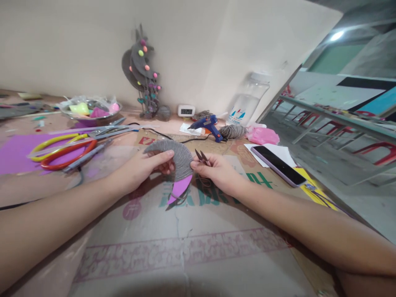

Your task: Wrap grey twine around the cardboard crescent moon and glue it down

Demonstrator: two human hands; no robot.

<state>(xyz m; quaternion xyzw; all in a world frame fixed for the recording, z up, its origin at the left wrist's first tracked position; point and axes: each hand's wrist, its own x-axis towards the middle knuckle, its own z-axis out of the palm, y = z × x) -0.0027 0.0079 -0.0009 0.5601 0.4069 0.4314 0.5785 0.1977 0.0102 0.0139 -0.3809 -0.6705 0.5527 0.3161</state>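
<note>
Between my hands is a crescent-shaped piece (pixel 180 159), mostly wrapped in grey yarn, with bare purple at its lower tip. A loose loop of yarn hangs around that tip. My left hand (pixel 148 167) is closed on the crescent, thumb on top and fingers beneath. Dark thread snips (pixel 202 156) stick up out of my right hand (pixel 219 171), blades pointing up and a little apart. The thumb and fingertips of that hand touch the crescent's right edge; whether they also pinch yarn there, I cannot tell.
Printed cardboard (pixel 148 231) covers the tabletop. Large scissors (pixel 68 152) lie left on purple sheet (pixel 12 152), near a metal bowl (pixel 89 117). Behind stand a decorated moon hanging (pixel 144 70), timer (pixel 186 111), blue glue gun (pixel 206 126), yarn ball (pixel 233 132) and bottle (pixel 247 101); a phone (pixel 278 165) lies right.
</note>
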